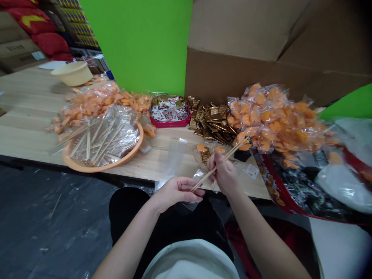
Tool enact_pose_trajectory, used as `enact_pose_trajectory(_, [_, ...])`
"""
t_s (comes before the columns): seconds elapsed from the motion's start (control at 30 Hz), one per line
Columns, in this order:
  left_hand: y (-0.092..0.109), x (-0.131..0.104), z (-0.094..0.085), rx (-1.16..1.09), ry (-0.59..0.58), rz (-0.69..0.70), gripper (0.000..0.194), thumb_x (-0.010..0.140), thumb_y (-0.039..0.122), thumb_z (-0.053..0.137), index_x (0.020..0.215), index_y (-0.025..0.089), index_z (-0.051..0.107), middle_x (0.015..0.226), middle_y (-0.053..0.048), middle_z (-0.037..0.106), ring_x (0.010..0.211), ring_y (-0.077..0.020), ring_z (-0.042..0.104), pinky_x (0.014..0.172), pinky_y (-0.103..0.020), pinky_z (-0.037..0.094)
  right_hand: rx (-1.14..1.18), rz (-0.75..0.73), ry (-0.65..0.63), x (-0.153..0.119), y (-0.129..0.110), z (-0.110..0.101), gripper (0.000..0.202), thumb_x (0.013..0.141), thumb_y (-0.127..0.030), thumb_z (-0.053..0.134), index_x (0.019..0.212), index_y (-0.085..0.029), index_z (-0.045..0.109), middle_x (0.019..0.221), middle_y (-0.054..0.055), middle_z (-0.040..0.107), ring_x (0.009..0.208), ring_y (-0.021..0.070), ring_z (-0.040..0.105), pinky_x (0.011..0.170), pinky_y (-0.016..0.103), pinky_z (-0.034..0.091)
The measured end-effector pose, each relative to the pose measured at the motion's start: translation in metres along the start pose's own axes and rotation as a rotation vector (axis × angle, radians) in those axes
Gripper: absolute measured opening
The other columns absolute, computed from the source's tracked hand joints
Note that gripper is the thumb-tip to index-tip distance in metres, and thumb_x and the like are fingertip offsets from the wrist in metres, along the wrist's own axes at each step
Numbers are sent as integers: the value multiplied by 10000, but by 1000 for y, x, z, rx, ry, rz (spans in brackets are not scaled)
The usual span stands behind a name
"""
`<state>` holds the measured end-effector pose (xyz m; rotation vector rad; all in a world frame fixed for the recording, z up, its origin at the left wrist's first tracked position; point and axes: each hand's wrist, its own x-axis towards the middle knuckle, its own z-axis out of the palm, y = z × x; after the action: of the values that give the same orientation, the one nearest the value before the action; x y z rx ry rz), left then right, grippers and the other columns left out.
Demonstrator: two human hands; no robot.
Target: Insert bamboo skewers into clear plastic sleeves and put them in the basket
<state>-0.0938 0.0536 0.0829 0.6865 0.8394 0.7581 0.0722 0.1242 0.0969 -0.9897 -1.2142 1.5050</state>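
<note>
Thin wooden sticks [207,175] slant up to the right between my hands, over the table's front edge. My right hand [222,172] is closed around their middle, beside a clear packet that holds orange pieces and a gold sachet. At the lower end of the sticks, my left hand [181,190] has its fingers curled around them, with clear film just below. Clear plastic bags [173,157] lie flat on the table behind my left hand. A pile of gold sachets [216,122] is further back, next to a pink tray [170,123] of small white packets.
An orange basket [132,155] with bagged sticks stands left on the wooden table [26,112], before bagged orange pieces [99,97]. More orange packets [270,116] are heaped right, above a red-edged container [279,193]. Green and cardboard panels rise behind.
</note>
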Motion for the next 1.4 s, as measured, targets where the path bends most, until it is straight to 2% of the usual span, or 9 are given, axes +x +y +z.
enact_pose_trajectory(0.33, [-1,0,-3,-83,51,12,477,634,198,761,1082,145,606,989,-125,693,844,-197,674,839,-346,501,88,35,186,9,-17,-14,475,804,-578,454,512,-204,439,384,-63,358,276,74,358,250,198,320])
enact_pose_trajectory(0.57, [2,2,2,-71,16,19,463,638,200,760,1071,143,609,999,-128,689,882,-220,667,850,-365,491,-111,73,43,1,-6,-2,493,818,-591,420,528,-195,465,366,-49,408,291,88,414,290,203,328])
enact_pose_trajectory(0.8, [2,3,7,-55,24,27,454,616,196,772,1041,146,622,994,-120,689,871,-219,669,828,-342,491,-194,92,26,-7,1,8,449,819,-570,435,573,-195,466,385,-62,410,303,79,400,305,187,314])
enact_pose_trajectory(0.9, [0,5,6,-68,54,24,414,624,215,768,1007,142,630,970,-112,697,849,-208,674,822,-331,490,-217,69,-12,-8,4,10,405,809,-534,479,608,-184,517,509,-35,483,438,94,496,408,196,414])
enact_pose_trajectory(1.0, [-2,6,4,-58,68,25,369,661,242,744,996,128,640,986,-119,693,849,-194,672,818,-305,490,-129,9,0,1,4,3,276,793,-457,543,898,-207,596,813,17,606,738,139,601,631,240,505])
enact_pose_trajectory(1.17, [-5,6,4,-78,71,23,357,633,244,764,951,136,644,970,-113,698,849,-205,672,843,-338,483,-5,-230,341,23,-14,-22,422,837,-395,482,1247,-326,410,1301,36,478,1162,182,497,880,349,470])
enact_pose_trajectory(1.23, [-4,7,5,-62,64,29,356,639,249,758,956,134,645,976,-113,695,850,-204,671,833,-328,485,-156,-292,209,18,-23,-23,392,867,-388,436,1251,-311,447,1331,38,472,1231,187,435,980,389,393])
enact_pose_trajectory(1.33, [-1,8,8,-25,62,83,352,661,258,740,973,125,644,962,-107,693,844,-197,666,806,-303,490,-434,-161,-286,-6,-26,-15,382,838,-400,509,1199,-281,543,1332,49,488,1266,224,392,1066,437,272])
enact_pose_trajectory(1.4, [1,7,10,-28,79,129,357,667,256,734,988,136,633,942,-92,697,840,-189,663,796,-296,491,-468,-95,-376,-21,-20,-11,447,802,-405,568,1229,-281,518,1367,49,448,1284,234,361,1072,433,263])
